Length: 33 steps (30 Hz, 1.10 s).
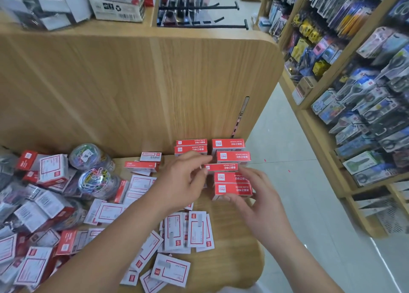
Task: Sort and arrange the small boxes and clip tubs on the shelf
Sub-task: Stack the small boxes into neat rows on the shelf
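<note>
The left hand (pixel 183 180) pinches the left end of a slim red staple box (pixel 222 167) between thumb and fingertips. Just in front of it, the right hand (pixel 256 195) curls round the nearest red box (pixel 234 191) of a tidy block of stacked red boxes (pixel 229 144). The block stands at the right end of the wooden shelf (pixel 232 226). Loose white-and-red boxes (pixel 194 230) lie scattered near the front edge. Two clip tubs (pixel 97 181) lie among the jumble on the left.
</note>
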Tool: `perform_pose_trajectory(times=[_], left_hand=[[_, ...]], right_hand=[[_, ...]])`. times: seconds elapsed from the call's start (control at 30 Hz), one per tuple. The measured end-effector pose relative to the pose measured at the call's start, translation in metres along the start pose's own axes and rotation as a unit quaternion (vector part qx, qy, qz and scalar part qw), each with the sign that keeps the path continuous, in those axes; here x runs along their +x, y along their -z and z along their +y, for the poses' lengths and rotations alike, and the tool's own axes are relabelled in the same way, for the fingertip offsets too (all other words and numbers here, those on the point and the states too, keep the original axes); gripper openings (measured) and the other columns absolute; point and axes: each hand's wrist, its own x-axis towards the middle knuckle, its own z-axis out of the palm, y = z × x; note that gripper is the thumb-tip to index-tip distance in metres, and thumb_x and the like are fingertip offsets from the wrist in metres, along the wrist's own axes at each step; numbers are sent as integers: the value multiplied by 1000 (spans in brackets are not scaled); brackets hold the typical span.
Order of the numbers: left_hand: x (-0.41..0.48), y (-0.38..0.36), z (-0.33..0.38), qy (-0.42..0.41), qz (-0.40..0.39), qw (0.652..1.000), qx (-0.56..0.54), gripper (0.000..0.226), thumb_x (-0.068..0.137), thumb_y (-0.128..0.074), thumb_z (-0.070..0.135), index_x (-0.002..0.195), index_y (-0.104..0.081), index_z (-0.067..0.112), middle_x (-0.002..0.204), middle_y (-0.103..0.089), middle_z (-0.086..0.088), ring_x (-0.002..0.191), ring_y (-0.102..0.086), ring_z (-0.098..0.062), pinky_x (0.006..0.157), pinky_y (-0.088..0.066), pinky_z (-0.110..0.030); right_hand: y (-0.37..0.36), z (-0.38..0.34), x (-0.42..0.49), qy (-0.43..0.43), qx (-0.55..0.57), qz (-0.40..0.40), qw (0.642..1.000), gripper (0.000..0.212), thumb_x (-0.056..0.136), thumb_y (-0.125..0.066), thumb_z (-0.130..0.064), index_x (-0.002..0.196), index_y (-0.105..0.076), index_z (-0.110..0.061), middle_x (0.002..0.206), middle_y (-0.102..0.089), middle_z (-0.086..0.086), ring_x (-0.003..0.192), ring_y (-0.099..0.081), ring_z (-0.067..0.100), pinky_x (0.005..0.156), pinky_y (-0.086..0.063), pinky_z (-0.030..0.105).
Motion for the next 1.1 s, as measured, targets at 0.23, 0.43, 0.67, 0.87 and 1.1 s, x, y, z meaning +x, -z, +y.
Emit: perform_pose_trajectory(times=[0.23,0.43,0.67,0.87,1.1], left_hand=[[5,3,12,-47,34,997,47,23,98,-65,15,119,-71,21,111,-64,11,96,-61,-8,82,-53,-35],[-17,47,14,-55,107,992,47,22,98,-63,9,117,-68,19,108,-59,15,93,-60,-1,79,-49,-22],[-53,66,-19,-14,131,991,34,25,98,-63,9,117,-69,23,109,-61,18,100,-64,-11,85,-59,-41],[-56,60,-19,2,135,991,16,26,97,-64,8,115,-69,27,110,-62,18,101,-65,-15,84,-60,-39],[-57,60,-14,15,132,991,0,25,98,-64,10,115,-69,27,111,-63,19,104,-65,-14,86,-59,-33]], right_hand=[[-2,0,-7,7,-34,-1,999,76,81,-77,-53,148,-45,-41,153,-33,-19,135,-42,-5,103,-52,30],[-13,-8,3,-46,-7,33,998,90,88,-80,-22,153,-24,-49,149,-49,-11,124,-51,-10,100,-50,25],[-25,-2,11,-68,-15,34,997,98,88,-76,-9,158,-18,-45,146,-54,-14,131,-54,6,107,-50,36],[-33,7,8,-47,-17,85,995,90,87,-75,-7,156,-28,-40,151,-49,-14,133,-54,9,108,-49,44],[-30,2,17,-32,-40,59,997,97,87,-75,-4,156,-24,-48,167,-22,-5,149,-22,-3,118,-39,34]])
